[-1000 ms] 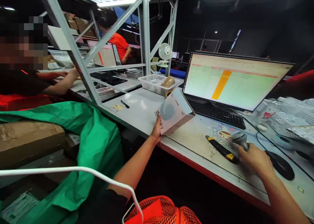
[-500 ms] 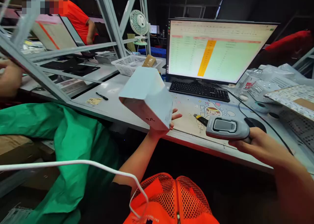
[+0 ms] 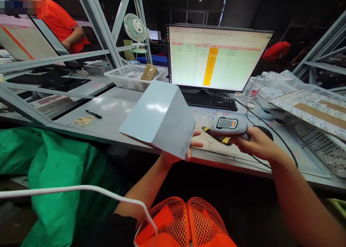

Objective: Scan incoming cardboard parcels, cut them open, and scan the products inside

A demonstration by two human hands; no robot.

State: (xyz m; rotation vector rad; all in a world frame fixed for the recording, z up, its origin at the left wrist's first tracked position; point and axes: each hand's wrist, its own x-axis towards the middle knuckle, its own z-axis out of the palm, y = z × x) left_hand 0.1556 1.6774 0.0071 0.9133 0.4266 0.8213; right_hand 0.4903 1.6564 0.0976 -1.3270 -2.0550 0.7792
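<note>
My left hand (image 3: 174, 158) supports a white box (image 3: 164, 113) from beneath, with some fingers stretched out past its right side. The box is tilted, and small print shows along its lower right edge. In my right hand (image 3: 258, 145) is a grey barcode scanner (image 3: 228, 126), its head pointing left toward the box with an orange light on top. Partly hidden under the scanner, a yellow and black utility knife (image 3: 225, 141) lies on the desk mat.
A monitor (image 3: 216, 59) stands behind a black keyboard (image 3: 209, 101). At the back left is a white basket (image 3: 121, 82) holding a brown packet. A pen (image 3: 93, 114) lies on the desk. Green fabric (image 3: 59, 167) hangs at left. A co-worker (image 3: 61, 27) stands beyond the metal frame.
The box has turned so its printed edge faces more toward the scanner. My right hand has brought the scanner left, nearer the box. An orange light now shows on the scanner. The view has shifted right.
</note>
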